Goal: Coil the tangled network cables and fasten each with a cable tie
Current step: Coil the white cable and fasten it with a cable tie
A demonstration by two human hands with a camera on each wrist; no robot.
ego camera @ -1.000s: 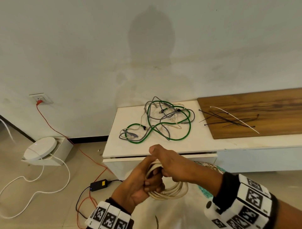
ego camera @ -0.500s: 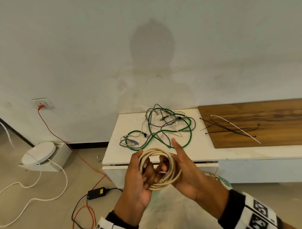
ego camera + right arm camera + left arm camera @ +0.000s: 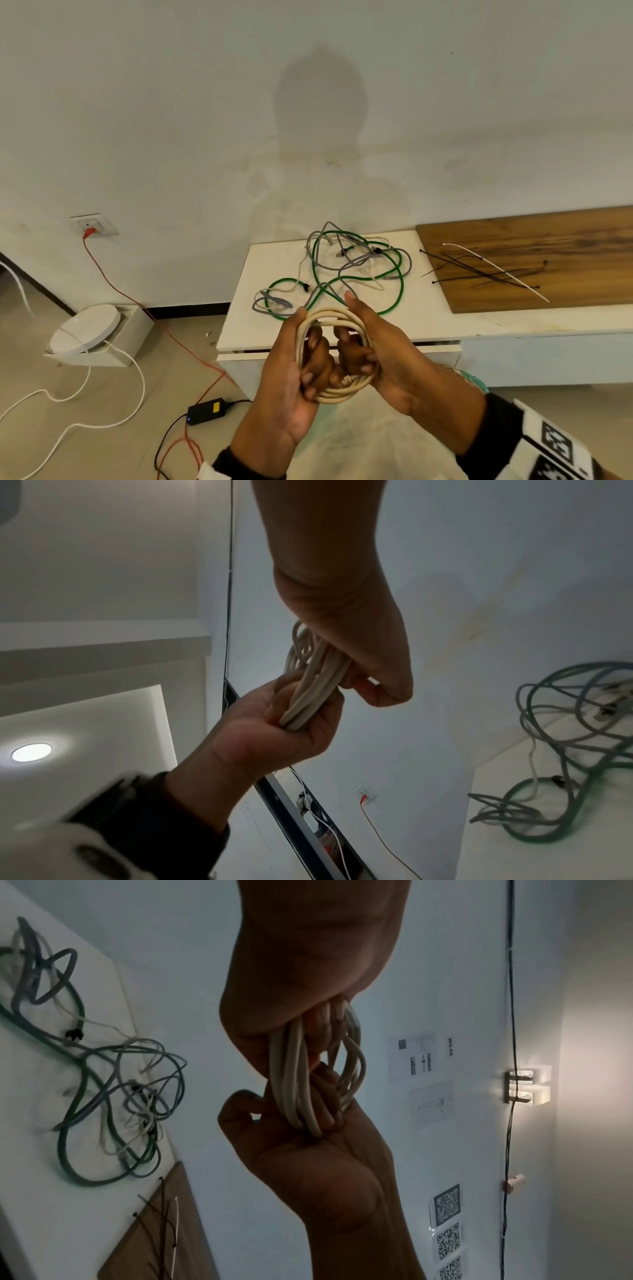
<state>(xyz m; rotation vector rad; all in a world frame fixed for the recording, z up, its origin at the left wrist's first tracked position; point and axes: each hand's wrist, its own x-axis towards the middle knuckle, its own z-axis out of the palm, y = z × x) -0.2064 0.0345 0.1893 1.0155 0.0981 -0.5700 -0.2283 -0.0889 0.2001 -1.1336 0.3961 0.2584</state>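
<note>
A cream network cable wound into a coil (image 3: 337, 394) hangs in the air before the table's front edge. My left hand (image 3: 301, 363) grips its left side, fingers curled through the loop and thumb on top. My right hand (image 3: 363, 349) grips the right side the same way. In the left wrist view the coil (image 3: 294, 1085) runs between the left hand (image 3: 308, 1001) above and the right hand (image 3: 308, 1150) below. Green and grey cables (image 3: 342, 274) lie tangled on the white table. Black cable ties (image 3: 479, 270) and a white one (image 3: 513, 281) lie on the wooden board.
The white table (image 3: 445, 322) carries a wooden board (image 3: 565, 246) at its right. On the floor at left are a round white device on a box (image 3: 85, 329), a white cord (image 3: 113, 421) and a black power adapter (image 3: 207, 409). A red wire leaves the wall socket (image 3: 92, 226).
Both hands have lifted the coil from below the table edge up in front of it and turned it so the loop faces me. Over the last half second the grip barely shifted.
</note>
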